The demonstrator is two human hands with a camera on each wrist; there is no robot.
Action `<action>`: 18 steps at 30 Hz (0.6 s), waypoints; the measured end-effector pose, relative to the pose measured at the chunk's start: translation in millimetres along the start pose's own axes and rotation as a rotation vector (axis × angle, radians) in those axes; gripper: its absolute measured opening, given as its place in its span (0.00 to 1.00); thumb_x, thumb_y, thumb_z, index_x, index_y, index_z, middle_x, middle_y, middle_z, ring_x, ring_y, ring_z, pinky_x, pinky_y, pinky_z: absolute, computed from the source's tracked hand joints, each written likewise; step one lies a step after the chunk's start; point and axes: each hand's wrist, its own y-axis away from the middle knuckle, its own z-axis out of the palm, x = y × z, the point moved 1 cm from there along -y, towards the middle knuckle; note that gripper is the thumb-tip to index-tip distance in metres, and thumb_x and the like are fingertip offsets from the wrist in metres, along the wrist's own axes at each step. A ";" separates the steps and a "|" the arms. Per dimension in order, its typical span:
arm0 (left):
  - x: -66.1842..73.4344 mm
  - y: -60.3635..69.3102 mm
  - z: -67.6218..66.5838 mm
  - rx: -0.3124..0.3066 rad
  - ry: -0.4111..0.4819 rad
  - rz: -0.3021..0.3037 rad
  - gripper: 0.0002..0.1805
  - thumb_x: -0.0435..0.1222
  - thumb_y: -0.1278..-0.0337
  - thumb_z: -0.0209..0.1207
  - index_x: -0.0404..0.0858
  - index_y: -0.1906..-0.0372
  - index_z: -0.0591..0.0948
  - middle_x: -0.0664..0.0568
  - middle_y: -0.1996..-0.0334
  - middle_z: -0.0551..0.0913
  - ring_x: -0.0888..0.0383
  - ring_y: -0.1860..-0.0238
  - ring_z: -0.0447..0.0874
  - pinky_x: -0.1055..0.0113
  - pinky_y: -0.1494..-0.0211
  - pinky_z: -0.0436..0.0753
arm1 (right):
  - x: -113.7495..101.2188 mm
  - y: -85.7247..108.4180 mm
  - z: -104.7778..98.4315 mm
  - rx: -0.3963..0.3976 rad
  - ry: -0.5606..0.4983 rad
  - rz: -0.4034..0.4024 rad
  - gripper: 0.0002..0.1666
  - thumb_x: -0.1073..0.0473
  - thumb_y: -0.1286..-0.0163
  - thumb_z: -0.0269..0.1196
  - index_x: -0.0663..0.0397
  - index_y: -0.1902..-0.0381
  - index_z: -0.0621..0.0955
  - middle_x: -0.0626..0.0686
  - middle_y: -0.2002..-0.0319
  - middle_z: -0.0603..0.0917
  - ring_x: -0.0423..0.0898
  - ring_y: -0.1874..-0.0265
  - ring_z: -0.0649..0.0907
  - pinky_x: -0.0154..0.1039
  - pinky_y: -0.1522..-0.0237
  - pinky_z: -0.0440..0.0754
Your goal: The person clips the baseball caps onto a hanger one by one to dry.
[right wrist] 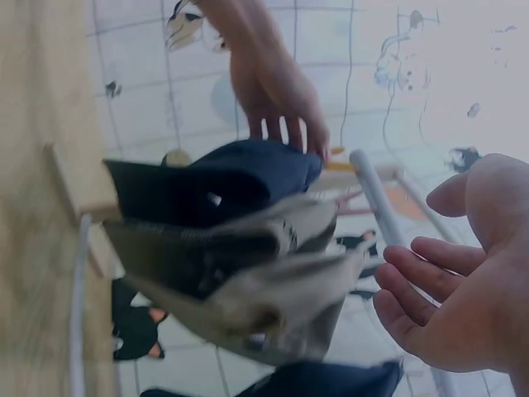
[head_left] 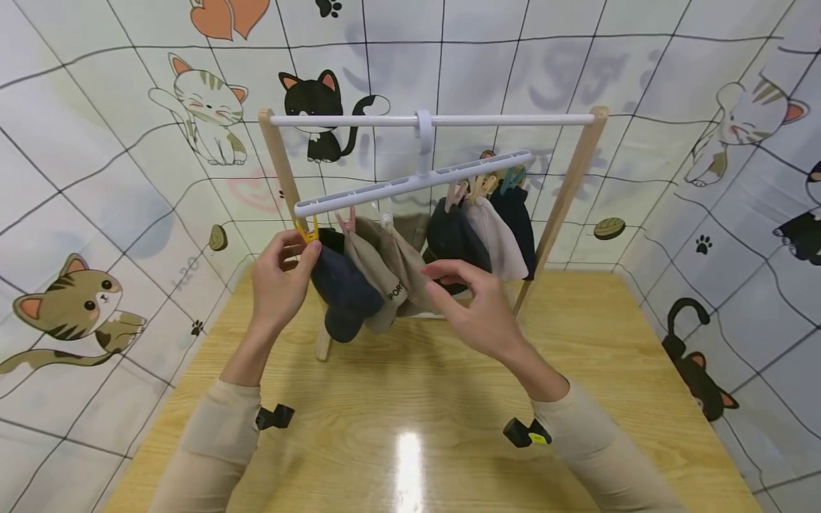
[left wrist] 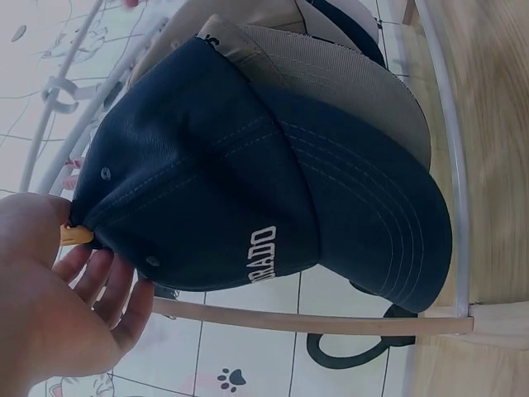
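Note:
My left hand (head_left: 282, 281) pinches a navy cap (head_left: 346, 288) by its upper edge, right below a yellow clothespin (head_left: 308, 229). White letters show on this cap's front in the left wrist view, its brim pointing away from the hand. Two beige caps (head_left: 375, 274) hang beside it from a pink clothespin (head_left: 347, 219) and a whitish clothespin (head_left: 385, 214). With fingers loosely bent and nothing in them, my right hand (head_left: 477, 306) is in front of the beige caps. The right wrist view shows this hand (right wrist: 471, 281) apart from the caps.
A white hanger (head_left: 410, 184) hooks over the rack's white bar (head_left: 513, 120), tilted down to the left. Its right side carries dark caps (head_left: 455, 239) and a pale cap (head_left: 497, 235) on clothespins. Wooden rack legs (head_left: 567, 192) stand on the wooden table (head_left: 462, 399).

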 end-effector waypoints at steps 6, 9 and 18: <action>-8.3 -8.6 -2.4 0.006 -0.023 -0.010 0.22 0.45 0.18 0.66 0.34 0.34 0.85 0.42 0.42 0.90 0.49 0.41 0.93 0.77 0.42 0.82 | 17.9 21.9 -14.4 0.020 0.036 0.037 0.14 0.65 0.21 0.70 0.59 0.41 0.91 0.56 0.44 0.95 0.46 0.46 0.91 0.30 0.40 0.85; -11.0 -11.7 -2.3 0.024 -0.028 0.002 0.22 0.45 0.18 0.66 0.34 0.34 0.85 0.41 0.42 0.91 0.43 0.39 0.93 0.78 0.43 0.81 | 25.2 30.5 -18.7 0.030 0.073 0.033 0.14 0.66 0.22 0.71 0.59 0.42 0.91 0.55 0.45 0.96 0.49 0.47 0.92 0.30 0.40 0.85; -10.4 -19.0 4.2 0.172 -0.043 0.067 0.20 0.40 0.20 0.68 0.33 0.34 0.85 0.41 0.47 0.91 0.53 0.49 0.92 0.75 0.51 0.82 | 46.6 49.7 -25.3 0.035 0.226 -0.173 0.19 0.70 0.32 0.76 0.59 0.43 0.91 0.56 0.48 0.96 0.55 0.48 0.92 0.33 0.39 0.85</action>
